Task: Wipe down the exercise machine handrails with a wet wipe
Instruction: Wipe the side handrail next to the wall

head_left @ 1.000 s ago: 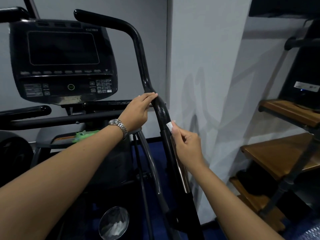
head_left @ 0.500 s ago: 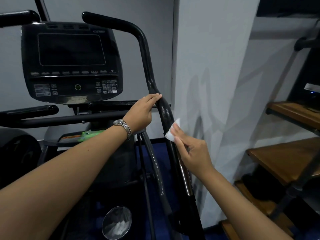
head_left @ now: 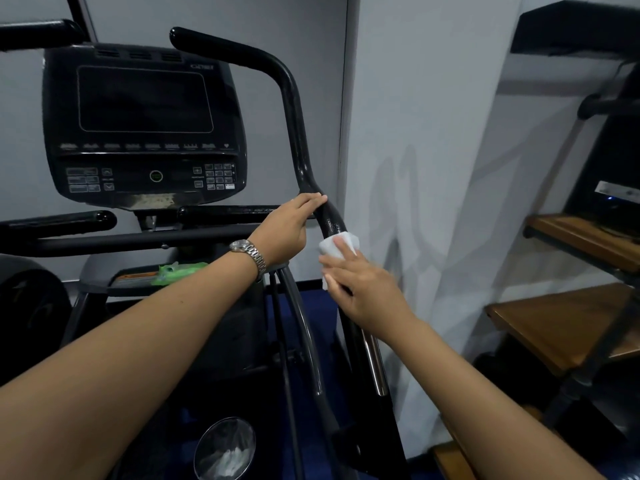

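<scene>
The machine's right handrail [head_left: 300,147] is a black curved bar that bends down beside the console. My right hand [head_left: 360,289] wraps a white wet wipe [head_left: 332,244] round the bar just below the bend, fingers curled over the wipe. My left hand [head_left: 287,230], with a metal watch on the wrist, rests on the handrail at the bend with fingers straight, just above the wipe. A left handrail [head_left: 34,32] shows at the top left.
The black console [head_left: 142,126] stands left of the bar. A green packet [head_left: 176,271] lies on the tray below it. A grey wall [head_left: 415,168] is close on the right, with wooden steps [head_left: 568,323] beyond. A cup holder [head_left: 225,448] sits low in the middle.
My right hand has gone from pinching the wipe beside the bar to wrapping it round the bar, slightly higher up. My left hand stays at the bend.
</scene>
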### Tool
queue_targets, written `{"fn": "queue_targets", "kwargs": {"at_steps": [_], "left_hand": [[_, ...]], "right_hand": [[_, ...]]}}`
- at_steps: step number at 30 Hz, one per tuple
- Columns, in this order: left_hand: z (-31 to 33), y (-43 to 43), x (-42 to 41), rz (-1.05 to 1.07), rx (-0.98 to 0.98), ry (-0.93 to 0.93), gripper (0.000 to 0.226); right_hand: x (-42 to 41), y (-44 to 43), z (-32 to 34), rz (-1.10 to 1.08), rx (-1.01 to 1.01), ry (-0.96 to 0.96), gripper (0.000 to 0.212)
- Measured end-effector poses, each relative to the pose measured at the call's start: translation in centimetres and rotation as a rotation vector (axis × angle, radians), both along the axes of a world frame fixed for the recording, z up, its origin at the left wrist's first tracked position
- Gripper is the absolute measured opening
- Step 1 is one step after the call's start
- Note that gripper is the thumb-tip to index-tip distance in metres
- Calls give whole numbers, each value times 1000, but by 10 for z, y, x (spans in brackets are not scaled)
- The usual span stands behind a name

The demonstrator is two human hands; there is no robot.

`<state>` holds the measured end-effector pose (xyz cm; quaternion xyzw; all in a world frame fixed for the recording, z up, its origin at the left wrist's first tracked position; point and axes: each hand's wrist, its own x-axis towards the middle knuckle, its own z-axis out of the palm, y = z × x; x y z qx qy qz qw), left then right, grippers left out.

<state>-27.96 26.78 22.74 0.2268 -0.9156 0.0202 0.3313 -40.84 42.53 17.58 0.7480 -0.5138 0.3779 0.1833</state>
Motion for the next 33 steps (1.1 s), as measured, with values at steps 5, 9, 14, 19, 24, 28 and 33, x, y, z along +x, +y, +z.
{"fn": "queue_targets", "kwargs": {"at_steps": [5,9,14,19,24,28,33], "left_hand": [[1,-4,2,-14,39,-21,59],[1,-4,2,-21,36,-7,60],[1,-5,2,-19,26,-15,61],[-1,-2,1,6,25,-11,62],[0,0,1,11,19,-8,62],[-1,-1,2,13,27,-8,60],[0,1,2,5,23,-19,61]], "right_hand": [[-13,1,6,30,-87,-37,30],[1,-8,8,-11,-43,10,31],[-19,1,6,80,-67,-58,25],[-7,-7,5,38,-38,-53,30],[-24,0,11,128,-24,-78,26],[-13,-13,19,69,-8,-80,32],[-23,0,3,157,-19,-54,25]]}}
